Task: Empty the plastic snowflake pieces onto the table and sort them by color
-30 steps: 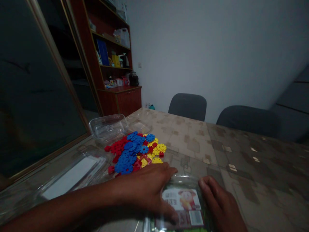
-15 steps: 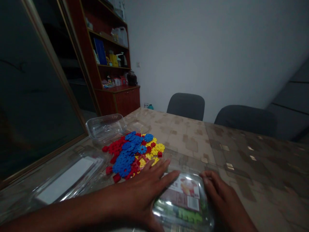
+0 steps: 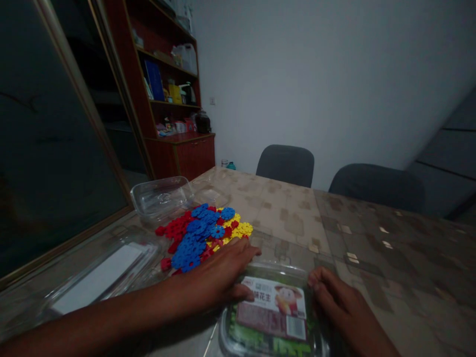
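A clear plastic container with a lid and a printed label lies in front of me, with green plastic pieces inside. My right hand has its fingers curled at the container's right edge, thumb and forefinger gripping the far right corner. Over the far left side is my left hand, fingers stretched out and apart from the thumb, which rests on or just above the lid. Just beyond it spreads a pile of flower-shaped plastic pieces: blue, red and yellow.
An uncovered clear plastic tub stands behind the pile. To the left lies a clear lid with a white label. Two grey chairs line the table's far side. A red-brown shelf cabinet stands back left.
My left hand has drawn back off the lid toward the left, uncovering more of the label. The container has shifted slightly left and nearer. My right hand stays at its right edge.
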### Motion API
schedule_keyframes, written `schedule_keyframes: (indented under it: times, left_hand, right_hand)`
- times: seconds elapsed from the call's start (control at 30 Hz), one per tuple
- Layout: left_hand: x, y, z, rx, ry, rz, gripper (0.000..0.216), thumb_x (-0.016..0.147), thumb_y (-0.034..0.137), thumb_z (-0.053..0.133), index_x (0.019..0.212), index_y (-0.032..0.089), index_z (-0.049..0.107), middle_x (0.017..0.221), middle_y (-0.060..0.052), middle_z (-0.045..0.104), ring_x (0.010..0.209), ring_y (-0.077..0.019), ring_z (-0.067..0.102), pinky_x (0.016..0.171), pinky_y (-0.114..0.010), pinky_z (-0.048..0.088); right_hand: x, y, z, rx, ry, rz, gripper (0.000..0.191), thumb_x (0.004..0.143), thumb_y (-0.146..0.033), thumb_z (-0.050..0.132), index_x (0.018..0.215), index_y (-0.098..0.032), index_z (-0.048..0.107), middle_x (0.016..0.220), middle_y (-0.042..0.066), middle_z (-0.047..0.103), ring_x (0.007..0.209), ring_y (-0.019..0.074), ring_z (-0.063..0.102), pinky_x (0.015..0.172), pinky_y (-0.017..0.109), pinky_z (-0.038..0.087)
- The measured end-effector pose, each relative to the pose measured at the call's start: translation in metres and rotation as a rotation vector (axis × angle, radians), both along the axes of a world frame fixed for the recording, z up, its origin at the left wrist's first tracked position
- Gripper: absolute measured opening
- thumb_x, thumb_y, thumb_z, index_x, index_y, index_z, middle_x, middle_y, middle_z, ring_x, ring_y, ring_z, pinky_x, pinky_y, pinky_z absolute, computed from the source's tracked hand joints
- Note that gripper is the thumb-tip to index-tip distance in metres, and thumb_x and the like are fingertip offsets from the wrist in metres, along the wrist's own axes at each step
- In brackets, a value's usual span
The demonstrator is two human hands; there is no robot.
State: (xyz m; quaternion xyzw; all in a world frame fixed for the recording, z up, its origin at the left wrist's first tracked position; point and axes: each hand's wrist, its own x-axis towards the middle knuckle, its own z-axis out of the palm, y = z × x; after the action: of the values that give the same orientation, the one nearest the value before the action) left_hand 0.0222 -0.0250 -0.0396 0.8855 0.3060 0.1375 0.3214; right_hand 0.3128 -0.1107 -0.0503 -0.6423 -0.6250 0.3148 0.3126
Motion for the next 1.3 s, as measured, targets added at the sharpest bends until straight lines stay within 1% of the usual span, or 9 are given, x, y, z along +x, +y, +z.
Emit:
schedule_keyframes:
  times: [0.13, 0.33, 0.5, 0.63, 0.73, 0.87, 0.97, 1.13, 1.3]
  left_hand:
    - [0.002, 0.003, 0.002, 0.019, 0.002, -0.026, 0.067, 0.082, 0.035, 0.080, 0.139, 0.028, 0.046, 0.143, -0.012, 0.046, 0.134, -0.0350, 0.040, 0.113, -0.050, 0.032]
    - [0.009, 0.007, 0.012, 0.049, 0.044, -0.012, 0.051, 0.076, 0.029, 0.084, 0.117, 0.024, 0.053, 0.120, -0.007, 0.054, 0.108, -0.0273, 0.053, 0.089, -0.039, 0.043]
    - [0.015, 0.007, 0.020, 0.031, 0.027, -0.006, 0.052, 0.067, 0.032, 0.091, 0.096, 0.022, 0.049, 0.106, -0.003, 0.057, 0.094, -0.0228, 0.053, 0.075, -0.032, 0.040]
    - [0.021, 0.010, 0.031, 0.026, 0.137, 0.013, 0.048, 0.067, 0.031, 0.090, 0.084, 0.021, 0.047, 0.088, 0.000, 0.057, 0.080, -0.0198, 0.053, 0.062, -0.028, 0.032]
    - [0.025, 0.016, 0.036, 0.062, 0.202, -0.009, 0.045, 0.068, 0.033, 0.089, 0.081, 0.021, 0.048, 0.079, 0.003, 0.057, 0.070, -0.0172, 0.053, 0.056, -0.027, 0.026]
    - [0.027, 0.023, 0.039, 0.156, 0.227, -0.037, 0.037, 0.076, 0.034, 0.084, 0.080, 0.021, 0.050, 0.072, 0.004, 0.056, 0.063, -0.0155, 0.051, 0.053, -0.027, 0.023]
    - [0.028, 0.022, 0.045, 0.159, 0.254, -0.046, 0.030, 0.083, 0.031, 0.079, 0.079, 0.021, 0.051, 0.067, 0.004, 0.054, 0.060, -0.0150, 0.050, 0.052, -0.027, 0.022]
    - [0.031, 0.021, 0.055, 0.086, 0.219, -0.080, 0.022, 0.087, 0.028, 0.073, 0.081, 0.020, 0.054, 0.067, 0.003, 0.054, 0.064, -0.0157, 0.052, 0.054, -0.027, 0.026]
    - [0.029, 0.027, 0.045, -0.056, 0.180, -0.120, 0.021, 0.091, 0.032, 0.067, 0.079, 0.021, 0.054, 0.072, 0.001, 0.058, 0.068, -0.0162, 0.055, 0.057, -0.026, 0.032]
  right_hand:
    - [-0.004, 0.000, 0.003, -0.007, 0.014, 0.019, 0.031, 0.093, -0.050, 0.047, 0.080, -0.024, 0.059, 0.068, -0.002, 0.062, 0.064, 0.0176, 0.057, 0.056, 0.026, 0.038]
    - [-0.003, 0.001, 0.002, -0.021, 0.081, 0.033, 0.027, 0.087, -0.047, 0.057, 0.075, -0.023, 0.056, 0.063, -0.003, 0.059, 0.059, 0.0162, 0.053, 0.053, 0.025, 0.036]
    - [-0.005, -0.001, 0.007, 0.007, 0.050, 0.051, 0.027, 0.089, -0.047, 0.055, 0.076, -0.024, 0.055, 0.068, -0.002, 0.060, 0.063, 0.0171, 0.055, 0.057, 0.026, 0.039]
    - [-0.009, -0.001, 0.011, 0.027, 0.046, 0.058, 0.029, 0.091, -0.049, 0.051, 0.076, -0.024, 0.053, 0.067, -0.002, 0.059, 0.063, 0.0172, 0.055, 0.057, 0.026, 0.038]
    - [-0.009, 0.000, 0.007, -0.002, 0.062, 0.052, 0.033, 0.092, -0.053, 0.048, 0.077, -0.024, 0.052, 0.066, -0.003, 0.055, 0.063, 0.0171, 0.053, 0.057, 0.026, 0.037]
    - [-0.005, 0.004, 0.000, -0.035, 0.077, 0.068, 0.035, 0.093, -0.056, 0.047, 0.080, -0.024, 0.053, 0.067, -0.003, 0.054, 0.064, 0.0173, 0.052, 0.057, 0.027, 0.037]
    - [-0.003, 0.007, -0.002, -0.027, 0.072, 0.075, 0.036, 0.094, -0.057, 0.045, 0.081, -0.025, 0.052, 0.067, -0.003, 0.056, 0.063, 0.0176, 0.053, 0.057, 0.028, 0.038]
    - [-0.013, 0.005, -0.008, 0.045, -0.018, -0.023, 0.038, 0.094, -0.058, 0.042, 0.080, -0.025, 0.054, 0.068, -0.002, 0.062, 0.064, 0.0197, 0.061, 0.058, 0.028, 0.042]
    - [-0.027, -0.004, -0.011, 0.161, -0.065, -0.191, 0.037, 0.095, -0.059, 0.041, 0.083, -0.027, 0.054, 0.067, -0.002, 0.067, 0.060, 0.0204, 0.065, 0.058, 0.029, 0.042]
